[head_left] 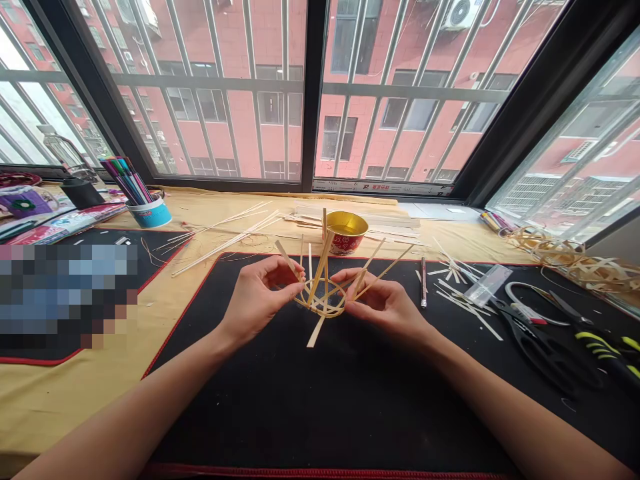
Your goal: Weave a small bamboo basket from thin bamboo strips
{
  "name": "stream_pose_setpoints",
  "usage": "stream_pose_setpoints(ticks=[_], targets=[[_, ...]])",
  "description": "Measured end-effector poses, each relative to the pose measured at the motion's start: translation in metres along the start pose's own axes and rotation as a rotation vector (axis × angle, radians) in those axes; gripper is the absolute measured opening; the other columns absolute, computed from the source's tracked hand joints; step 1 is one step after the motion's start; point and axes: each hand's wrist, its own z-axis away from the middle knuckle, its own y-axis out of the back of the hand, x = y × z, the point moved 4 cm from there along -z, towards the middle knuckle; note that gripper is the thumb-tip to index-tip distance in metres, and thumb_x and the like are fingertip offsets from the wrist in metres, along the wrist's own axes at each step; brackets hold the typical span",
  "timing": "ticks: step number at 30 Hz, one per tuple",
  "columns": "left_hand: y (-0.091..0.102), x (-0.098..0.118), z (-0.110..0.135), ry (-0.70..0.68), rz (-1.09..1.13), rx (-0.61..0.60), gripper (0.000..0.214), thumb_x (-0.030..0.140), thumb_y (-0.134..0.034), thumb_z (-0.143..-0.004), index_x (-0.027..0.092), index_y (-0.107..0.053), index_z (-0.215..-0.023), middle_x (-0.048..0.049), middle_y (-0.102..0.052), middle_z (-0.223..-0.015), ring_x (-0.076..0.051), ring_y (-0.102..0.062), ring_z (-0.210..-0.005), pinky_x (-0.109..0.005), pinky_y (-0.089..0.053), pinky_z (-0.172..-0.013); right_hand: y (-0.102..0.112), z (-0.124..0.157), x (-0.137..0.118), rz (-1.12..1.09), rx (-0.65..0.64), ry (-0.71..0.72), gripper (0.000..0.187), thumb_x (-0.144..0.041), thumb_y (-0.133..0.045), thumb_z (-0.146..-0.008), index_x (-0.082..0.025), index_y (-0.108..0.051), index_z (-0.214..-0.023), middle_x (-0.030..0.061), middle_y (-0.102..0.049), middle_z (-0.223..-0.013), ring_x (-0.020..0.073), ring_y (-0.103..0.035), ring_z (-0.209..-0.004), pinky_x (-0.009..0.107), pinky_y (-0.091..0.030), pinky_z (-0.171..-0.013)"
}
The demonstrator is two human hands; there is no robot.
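Both left hand [255, 300] and right hand [383, 303] fingers [287, 288] pinch a bamboo ring [320, 308]; beyond stand a pen-filled cup [149, 215] and gold-lined bowl [345, 233].

A black window post [313, 87] divides the daylit bay. Steel security bars [215, 80] run across the panes on both sides of it, and a pink apartment block [240, 147] fills the view beyond. An outdoor air-conditioner unit [461, 13] hangs on that block right of the post. Below the post stretches a yellow-clothed table [65, 413].
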Motion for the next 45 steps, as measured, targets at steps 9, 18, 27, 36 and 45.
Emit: stream_pose_setpoints(ticks=[9, 18, 27, 36, 45], targets=[[0.005, -0.025, -0.009, 0.236, 0.175, -0.018, 0.027, 0.022, -0.085, -0.053, 0.012, -0.07, -0.073, -0.0064, -0.073, -0.075, -0.019, -0.068, -0.076, -0.032, -0.051, -0.081, -0.003, 0.0, 0.004, 0.079, -0.088, -0.024, 0.014, -0.03, -0.072, -0.075, -0.017, -0.067, -0.074, 0.0111, -0.061, -0.12, 0.0229, -0.057, -0.113, 0.037, -0.044, -0.098], [0.006, -0.042, -0.014, 0.289, 0.129, -0.006, 0.031, 0.034, -0.085, -0.055, 0.012, -0.072, -0.072, -0.0113, -0.075, -0.085, -0.024, -0.068, -0.086, -0.04, -0.046, -0.093, -0.005, -0.001, 0.008, 0.092, -0.14, -0.105, 0.023, -0.038, -0.071, -0.077, -0.017, -0.061, -0.072, 0.0136, -0.06, -0.124, 0.0275, -0.044, -0.13, 0.041, -0.036, -0.106], [-0.002, -0.041, -0.018, 0.338, 0.253, -0.242, 0.029, 0.03, -0.085, -0.056, 0.013, -0.068, -0.072, -0.0142, -0.07, -0.112, -0.029, -0.061, -0.112, -0.043, -0.038, -0.104, -0.007, 0.0, 0.011, 0.081, -0.12, -0.078, 0.025, -0.04, -0.071, -0.076, -0.018, -0.062, -0.073, 0.0124, -0.057, -0.129, 0.0281, -0.05, -0.125, 0.041, -0.038, -0.105], [-0.004, -0.039, -0.018, 0.374, 0.316, -0.254, 0.031, 0.027, -0.086, -0.056, 0.011, -0.069, -0.077, -0.0179, -0.066, -0.118, -0.033, -0.06, -0.113, -0.047, -0.037, -0.103, -0.003, -0.001, 0.013, 0.147, -0.103, -0.025, 0.02, -0.037, -0.07, -0.077, -0.018, -0.062, -0.076, 0.0112, -0.053, -0.132, 0.0264, -0.046, -0.128, 0.039, -0.038, -0.105], [-0.008, -0.04, -0.017, 0.325, 0.334, -0.263, 0.029, 0.03, -0.083, -0.061, 0.012, -0.062, -0.071, -0.0144, -0.069, -0.113, -0.029, -0.064, -0.105, -0.045, -0.04, -0.099, -0.002, -0.001, 0.017, 0.119, -0.113, -0.034, 0.019, -0.036, -0.068, -0.079, -0.018, -0.063, -0.08, 0.0109, -0.048, -0.136, 0.0255, -0.045, -0.129, 0.038, -0.04, -0.104]])
